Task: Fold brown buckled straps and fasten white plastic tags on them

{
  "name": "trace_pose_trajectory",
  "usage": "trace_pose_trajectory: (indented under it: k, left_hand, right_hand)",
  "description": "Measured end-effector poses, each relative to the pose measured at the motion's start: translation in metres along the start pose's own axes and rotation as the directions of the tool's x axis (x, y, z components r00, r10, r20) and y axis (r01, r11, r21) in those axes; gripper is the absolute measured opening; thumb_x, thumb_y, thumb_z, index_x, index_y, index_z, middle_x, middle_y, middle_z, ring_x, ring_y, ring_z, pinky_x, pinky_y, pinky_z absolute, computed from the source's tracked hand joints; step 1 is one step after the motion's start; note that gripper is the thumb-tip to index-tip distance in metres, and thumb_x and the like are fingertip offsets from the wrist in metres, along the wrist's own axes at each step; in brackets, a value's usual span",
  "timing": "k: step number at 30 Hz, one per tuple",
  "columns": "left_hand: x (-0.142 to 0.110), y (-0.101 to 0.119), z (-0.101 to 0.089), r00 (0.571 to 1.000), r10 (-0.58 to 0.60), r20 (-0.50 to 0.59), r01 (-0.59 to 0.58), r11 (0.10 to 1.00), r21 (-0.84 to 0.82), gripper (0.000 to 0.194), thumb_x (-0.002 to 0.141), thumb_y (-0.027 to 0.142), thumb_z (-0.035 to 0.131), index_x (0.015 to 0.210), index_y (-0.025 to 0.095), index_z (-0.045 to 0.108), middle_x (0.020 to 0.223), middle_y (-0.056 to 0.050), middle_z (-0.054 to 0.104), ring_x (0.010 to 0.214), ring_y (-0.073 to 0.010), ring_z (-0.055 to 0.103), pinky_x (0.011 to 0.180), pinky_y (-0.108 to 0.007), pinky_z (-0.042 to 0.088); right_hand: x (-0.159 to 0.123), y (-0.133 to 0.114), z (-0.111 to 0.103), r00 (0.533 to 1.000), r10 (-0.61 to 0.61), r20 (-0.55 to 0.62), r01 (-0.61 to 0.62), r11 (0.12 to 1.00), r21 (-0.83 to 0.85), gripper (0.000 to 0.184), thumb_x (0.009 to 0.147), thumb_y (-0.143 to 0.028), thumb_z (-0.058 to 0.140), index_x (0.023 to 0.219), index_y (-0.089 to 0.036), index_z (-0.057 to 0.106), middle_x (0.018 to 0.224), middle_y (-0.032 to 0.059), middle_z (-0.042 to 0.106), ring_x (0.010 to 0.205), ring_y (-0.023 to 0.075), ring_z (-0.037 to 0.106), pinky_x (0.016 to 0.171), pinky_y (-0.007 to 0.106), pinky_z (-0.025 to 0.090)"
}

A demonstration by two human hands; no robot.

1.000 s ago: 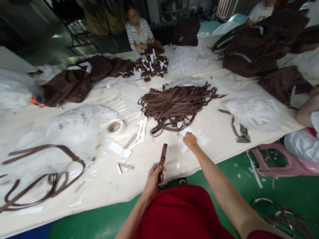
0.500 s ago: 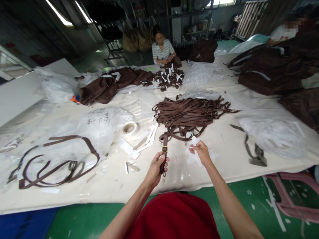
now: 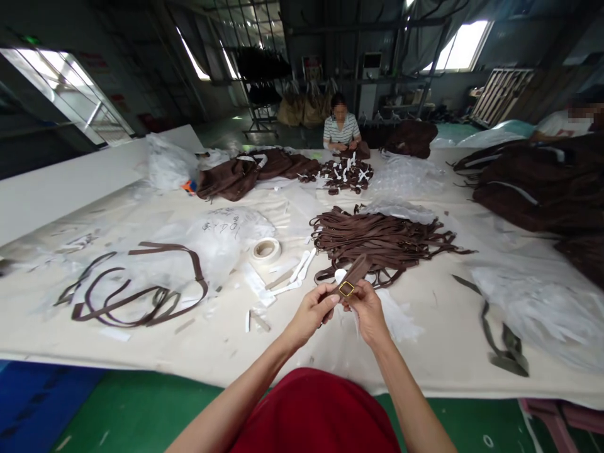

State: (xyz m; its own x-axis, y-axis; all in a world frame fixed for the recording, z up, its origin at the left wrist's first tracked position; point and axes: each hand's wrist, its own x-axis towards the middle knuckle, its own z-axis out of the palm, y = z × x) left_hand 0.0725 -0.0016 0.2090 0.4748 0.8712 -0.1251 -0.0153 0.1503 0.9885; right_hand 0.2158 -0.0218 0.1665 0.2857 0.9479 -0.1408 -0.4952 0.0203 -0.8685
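Brown, flat, leather-like strap with a square, gold-coloured metal buckle sits between your 2 hands, just below the centre of the frame, apparently lifted off the cream, cloth-like surface. Your left hand pinches it at the buckle's left, thumb on top; your right hand closes narrowly on it at the other side. Several fingers are hidden. A white piece with a rounded end shows beside the strap above your left fingers; which hand steadies it, I cannot tell.

To handle this well, hold the strap flat, steady it firmly near the buckle, and let your thumbs do the fine work. Pinch the white piece lightly, since it looks thin enough to crease.

Watch the heap of brown straps right of centre: its nearest loops lie just behind your work and could snag the free end. Thin, loose white pieces lie beside your right wrist, easy to scatter with a sleeveless forearm. Left of your hands are white, narrow strips and a round roll of white tape. Clear, crumpled plastic and 1 grey-green strap occupy the right side, well apart from your grip.
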Motion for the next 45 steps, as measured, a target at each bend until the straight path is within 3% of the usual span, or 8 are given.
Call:
trace_pose_trajectory:
  k: [8,15,26,30,33,36,40,45]
  left_hand:
    - [-0.001,0.002,-0.006,0.995,0.086,-0.049,-0.087,0.996,-0.017,0.072,0.079,0.042,0.072,0.139,0.019,0.039,0.070,0.008,0.051,0.051,-0.0072,0.046,0.046,-0.020,0.032]
    - [0.000,0.008,-0.013,0.995,0.098,-0.016,-0.098,0.995,0.002,0.035,0.079,0.047,0.071,0.090,0.017,0.056,0.070,0.004,0.054,0.051,-0.0060,0.045,0.044,-0.019,0.031]
    - [0.008,0.000,-0.031,0.966,0.192,-0.173,-0.162,0.971,0.177,0.023,0.077,0.038,0.072,0.087,0.018,0.066,0.073,0.001,0.056,0.060,-0.0116,0.048,0.052,-0.021,0.038]
    - [0.008,-0.004,-0.036,0.948,0.233,-0.219,-0.165,0.943,0.289,0.014,0.080,0.032,0.068,0.087,0.020,0.069,0.081,-0.002,0.064,0.073,-0.0165,0.056,0.065,-0.025,0.045]
    - [0.006,-0.004,-0.034,0.937,0.268,-0.223,-0.186,0.926,0.329,0.012,0.081,0.031,0.067,0.086,0.021,0.068,0.078,-0.001,0.065,0.080,-0.0198,0.060,0.077,-0.029,0.046]
    - [0.005,-0.002,-0.032,0.930,0.293,-0.220,-0.202,0.910,0.361,0.015,0.080,0.027,0.066,0.094,0.021,0.069,0.085,-0.002,0.070,0.086,-0.0221,0.063,0.085,-0.032,0.047]
    - [0.005,-0.001,-0.035,0.919,0.321,-0.229,-0.229,0.907,0.354,0.019,0.080,0.023,0.065,0.098,0.023,0.066,0.097,-0.004,0.072,0.094,-0.0237,0.066,0.089,-0.033,0.047]
    - [0.004,-0.004,-0.043,0.910,0.349,-0.221,-0.233,0.875,0.423,0.019,0.083,0.021,0.062,0.101,0.024,0.060,0.099,-0.004,0.072,0.095,-0.0236,0.067,0.087,-0.032,0.047]
  right_hand:
    - [-0.004,-0.015,0.022,0.996,0.092,0.005,-0.092,0.993,-0.074,0.027,0.057,-0.036,0.077,0.069,-0.018,0.060,0.050,-0.0061,0.050,0.039,0.0060,0.040,0.036,0.018,0.021]
    - [-0.001,-0.016,0.018,0.994,0.079,0.072,-0.055,0.957,-0.286,0.028,0.062,-0.041,0.075,0.064,-0.017,0.060,0.049,-0.0060,0.046,0.039,0.0058,0.037,0.036,0.018,0.020]
    - [-0.010,-0.005,0.002,0.951,0.185,0.249,-0.034,0.859,-0.511,0.040,0.074,-0.057,0.068,0.076,-0.017,0.063,0.062,-0.0009,0.058,0.046,0.0099,0.047,0.040,0.021,0.033]
    - [-0.022,-0.007,0.001,0.947,-0.030,0.321,0.232,0.756,-0.612,0.032,0.086,-0.049,0.061,0.073,-0.020,0.065,0.076,0.0033,0.061,0.063,0.0142,0.056,0.054,0.025,0.045]
    - [-0.029,-0.012,0.007,0.898,-0.250,0.361,0.425,0.704,-0.570,0.028,0.087,-0.041,0.063,0.068,-0.020,0.065,0.104,0.0092,0.064,0.092,0.0208,0.062,0.073,0.029,0.051]
    - [-0.030,-0.015,0.015,0.884,-0.265,0.386,0.433,0.774,-0.462,0.027,0.090,-0.039,0.060,0.070,-0.021,0.064,0.108,0.0089,0.067,0.099,0.0220,0.062,0.082,0.032,0.051]
    - [-0.025,-0.010,0.025,0.912,-0.169,0.373,0.294,0.905,-0.309,0.025,0.085,-0.044,0.066,0.095,-0.021,0.068,0.095,0.0066,0.067,0.087,0.0198,0.063,0.080,0.033,0.054]
    - [-0.018,0.002,0.038,0.985,-0.095,0.147,0.137,0.941,-0.309,0.033,0.078,-0.049,0.071,0.089,-0.019,0.064,0.072,0.0021,0.064,0.061,0.0143,0.059,0.057,0.027,0.053]
